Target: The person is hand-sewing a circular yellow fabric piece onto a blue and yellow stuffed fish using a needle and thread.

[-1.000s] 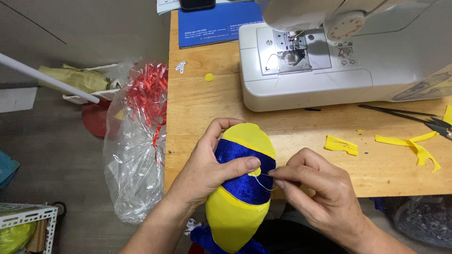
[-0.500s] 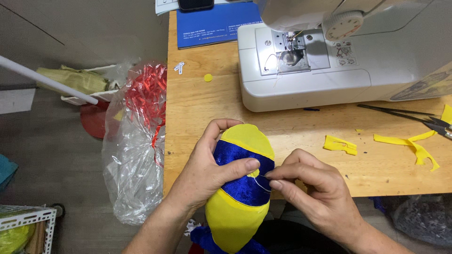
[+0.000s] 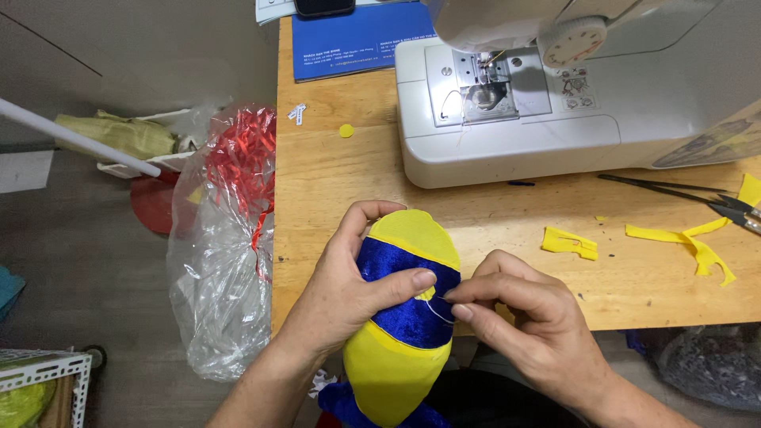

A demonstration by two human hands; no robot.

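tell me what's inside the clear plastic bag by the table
Through the clear bag red shiny ribbon shows, bunched near the top. The lower part looks mostly crumpled plastic; glare and folds hide whatever else may lie there.

Wooden table (image 3: 341, 190): sewing machine (image 3: 571, 95), blue booklet (image 3: 357, 40), yellow scraps (image 3: 571, 242), perhaps scissors (image 3: 682, 190).

Blue-and-yellow stuffed cloth piece (image 3: 408, 317) in left hand (image 3: 349, 297): blue band velvety, slight sheen; yellow parts matt felt. Pale wooden worktop (image 3: 333, 190) beneath hands: smooth, visible grain. White plastic sewing machine (image 3: 555, 95) beyond right hand (image 3: 531, 333): satin casing, shiny metal needle plate. Clear crinkled plastic bag (image 3: 218, 277) left of left hand: glossy.
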